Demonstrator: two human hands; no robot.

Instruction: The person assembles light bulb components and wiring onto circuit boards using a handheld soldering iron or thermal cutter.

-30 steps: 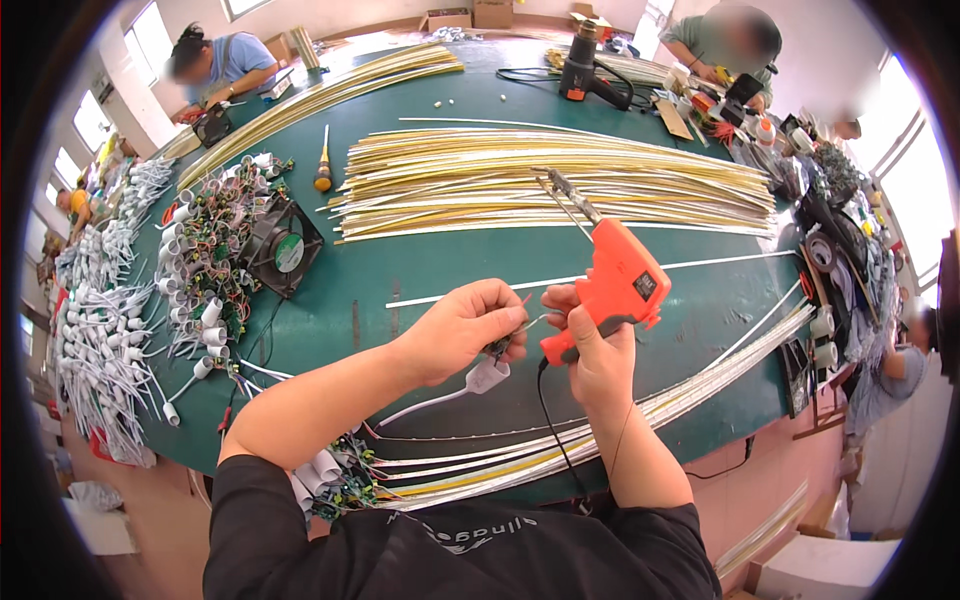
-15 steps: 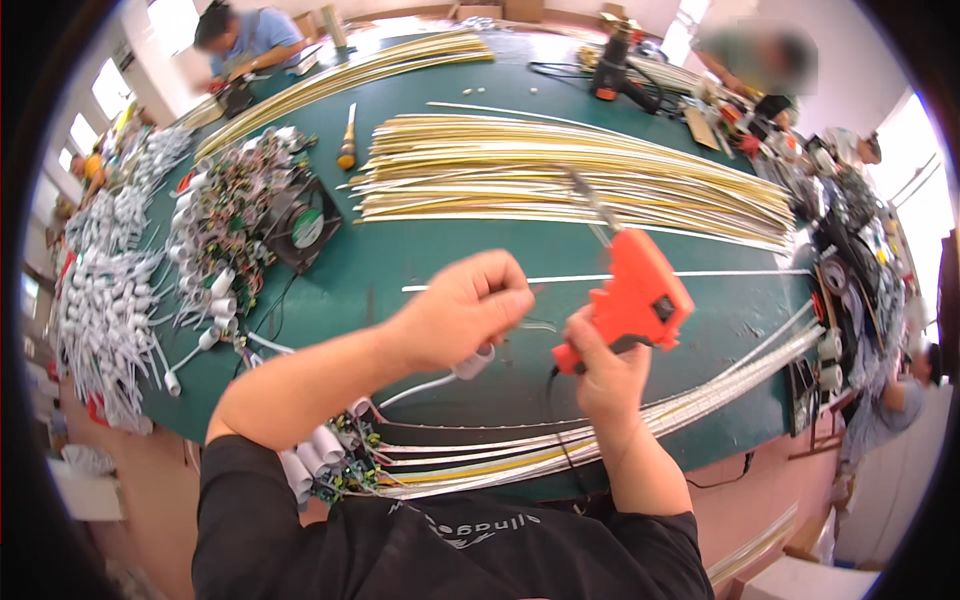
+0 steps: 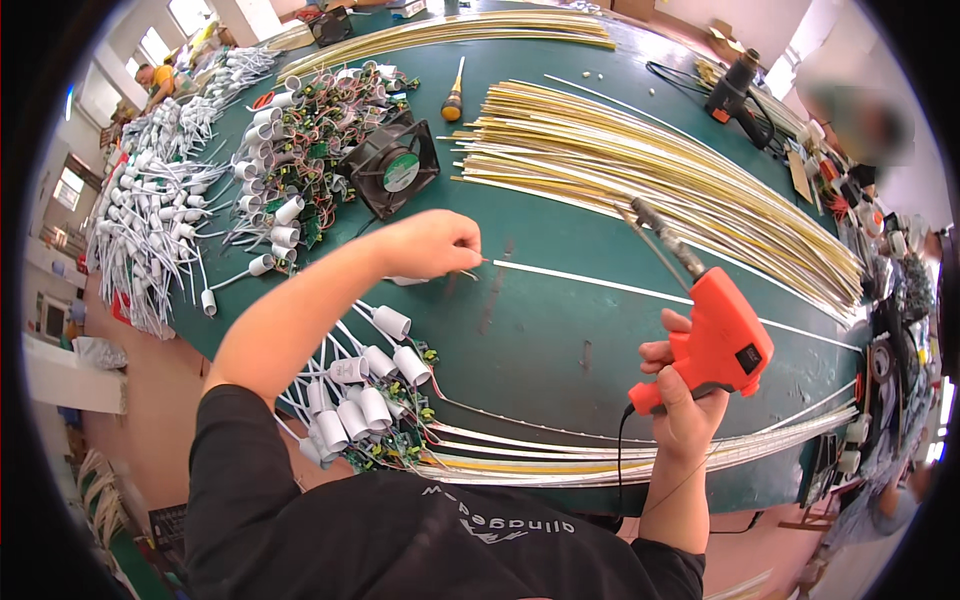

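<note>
The left grip mostly hides a white part; a worker's head is blurred; the lower edge cuts the shirt.

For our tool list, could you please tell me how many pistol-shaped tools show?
2: a red soldering gun in the right hand and a dark heat gun on the table, toward its far right. Nearby clutter may hide others.

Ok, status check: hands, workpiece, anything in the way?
Left hand pinching thin wire by left end of white strip. Right hand gripping red soldering gun, tip pointing up-left. Gun hides part of strip.
</note>
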